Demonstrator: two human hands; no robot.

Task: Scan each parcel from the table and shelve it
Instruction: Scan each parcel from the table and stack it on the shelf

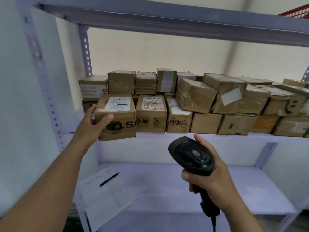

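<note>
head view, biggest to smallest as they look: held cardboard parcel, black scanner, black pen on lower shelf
brown cardboard parcel and black handheld barcode scanner: about alike, scanner nearer the camera, so unranked
thin black pen: smallest

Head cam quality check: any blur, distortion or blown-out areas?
Head view: wide-angle distortion bows the grey metal top shelf beam; a blurred diagonal streak crosses the upper right; the pale wall behind the stacked boxes is bright and flat; the brown cardboard parcel in the left hand and black handheld scanner in the right hand look fairly sharp.
</note>
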